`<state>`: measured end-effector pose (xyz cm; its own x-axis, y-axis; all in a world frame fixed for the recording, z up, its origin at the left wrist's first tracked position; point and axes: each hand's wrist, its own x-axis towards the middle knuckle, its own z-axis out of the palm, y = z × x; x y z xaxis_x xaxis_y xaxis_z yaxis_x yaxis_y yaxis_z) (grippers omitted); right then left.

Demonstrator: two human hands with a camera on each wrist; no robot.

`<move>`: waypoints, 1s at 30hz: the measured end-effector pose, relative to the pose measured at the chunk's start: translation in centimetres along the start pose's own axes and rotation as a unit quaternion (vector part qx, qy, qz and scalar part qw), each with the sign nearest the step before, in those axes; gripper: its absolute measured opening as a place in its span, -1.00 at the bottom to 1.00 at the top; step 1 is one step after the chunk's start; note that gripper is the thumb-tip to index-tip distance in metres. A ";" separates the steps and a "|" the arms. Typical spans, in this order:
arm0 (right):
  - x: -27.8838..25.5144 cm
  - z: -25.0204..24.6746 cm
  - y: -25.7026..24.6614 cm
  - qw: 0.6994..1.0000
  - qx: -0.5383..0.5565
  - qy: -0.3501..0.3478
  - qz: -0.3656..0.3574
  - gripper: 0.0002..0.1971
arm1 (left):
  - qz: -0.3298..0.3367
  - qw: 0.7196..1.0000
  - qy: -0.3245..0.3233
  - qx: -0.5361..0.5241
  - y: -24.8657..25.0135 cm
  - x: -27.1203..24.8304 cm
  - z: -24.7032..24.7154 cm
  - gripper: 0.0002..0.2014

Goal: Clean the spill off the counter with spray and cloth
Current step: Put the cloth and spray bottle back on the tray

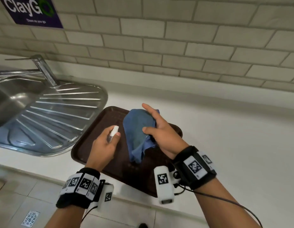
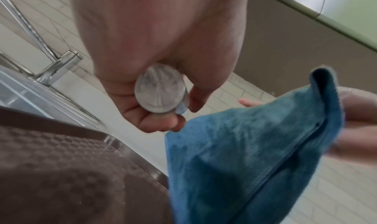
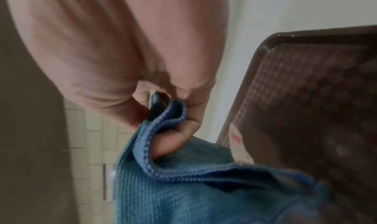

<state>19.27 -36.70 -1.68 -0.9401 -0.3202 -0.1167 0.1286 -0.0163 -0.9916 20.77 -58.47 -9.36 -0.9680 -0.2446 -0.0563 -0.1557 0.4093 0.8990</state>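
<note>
Head view: left hand (image 1: 102,145) grips the spray (image 1: 113,132), right hand (image 1: 161,130) pinches the cloth (image 1: 138,130) above the tray (image 1: 87,145); wiping seemingly not yet begun.

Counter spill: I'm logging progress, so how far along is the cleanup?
Done: both tools are picked up. The left hand grips the spray bottle, and the right hand holds the blue cloth above the brown tray. Left: spraying and wiping the counter; no spill is discernible there.
</note>
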 end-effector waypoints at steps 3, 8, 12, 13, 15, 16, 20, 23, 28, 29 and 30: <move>1.7 -0.1 2.9 0.996 -0.052 0.023 0.065 -0.28 | -0.004 1.000 -0.009 -0.006 -0.7 2.6 -0.4 -0.73; 0.0 -2.0 7.2 0.977 -0.157 0.066 0.131 -0.36 | -0.022 0.999 -0.026 0.000 -1.5 6.0 0.1 -0.65; -1.7 -4.1 9.6 0.951 -0.238 0.101 0.171 -0.23 | -0.004 0.999 -0.033 0.024 -1.3 8.8 0.2 -0.67; -1.9 -4.5 10.1 0.946 -0.249 0.109 0.176 -0.20 | 0.006 0.999 -0.028 0.024 -1.0 9.3 0.4 -0.71; -2.2 -5.0 10.8 0.939 -0.268 0.123 0.176 -0.19 | 0.020 0.999 -0.021 0.014 -0.5 10.0 0.7 -0.80; -2.3 -5.1 11.1 0.936 -0.278 0.130 0.174 -0.20 | 0.026 0.999 -0.017 0.015 -0.6 10.3 0.9 -0.83; -3.1 -4.9 11.9 0.930 -0.299 0.148 0.157 -0.34 | 0.028 0.997 0.007 0.066 -0.8 10.6 1.9 -0.84; -3.5 -4.7 12.1 0.931 -0.296 0.164 0.136 -0.39 | 0.020 0.995 0.024 0.096 -0.7 10.3 2.5 -0.80; -3.7 -5.0 11.5 0.925 -0.319 0.161 0.127 -0.48 | -0.019 0.996 0.018 0.082 -0.5 10.3 3.0 -0.56; -4.0 -5.2 11.2 0.925 -0.323 0.157 0.122 -0.49 | -0.038 0.996 0.009 0.079 -0.4 10.2 3.1 -0.45; -4.3 -5.3 10.9 0.925 -0.325 0.156 0.117 -0.50 | -0.043 0.996 0.009 0.073 -0.6 10.2 3.1 -0.33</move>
<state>23.07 -30.43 -12.25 -0.9690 0.0470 -0.2425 0.2179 0.6246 -0.7499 10.42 -58.48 -11.76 -0.9463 -0.2990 -0.1226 -0.2667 0.5083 0.8188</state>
